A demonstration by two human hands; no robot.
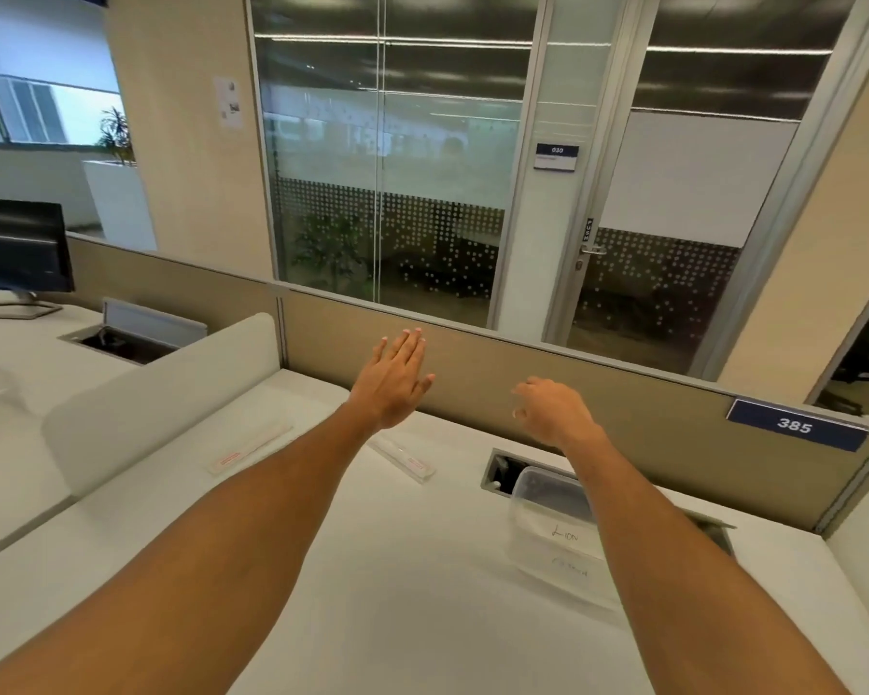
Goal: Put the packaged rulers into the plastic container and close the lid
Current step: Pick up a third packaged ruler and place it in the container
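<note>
Both arms are reaching forward over the white bench [422,569], and neither of the hands is holding anything. The left hand [395,378] is hanging above the bench with its fingers straight and close together, palm turned down. The right hand [555,408] is hovering well apart from it, fingers loosely curled and gripping nothing. Two packaged rulers are lying flat on the bench: one packaged ruler [252,449] is resting near the white side divider [161,393], and the second packaged ruler [403,459] is lying just beyond the left wrist, partly hidden by it. The clear plastic container [553,534] is sitting on the bench under the right forearm, which is covering part of it; handwriting is showing on its top, but whether its lid is fully seated cannot be told. Behind the container an open cable hatch [497,469] is showing in the bench surface. A beige partition [623,408] is running along the back, carrying a blue number plate [796,424]. A dark monitor [18,245] is standing on the neighbouring desk at far left.
</note>
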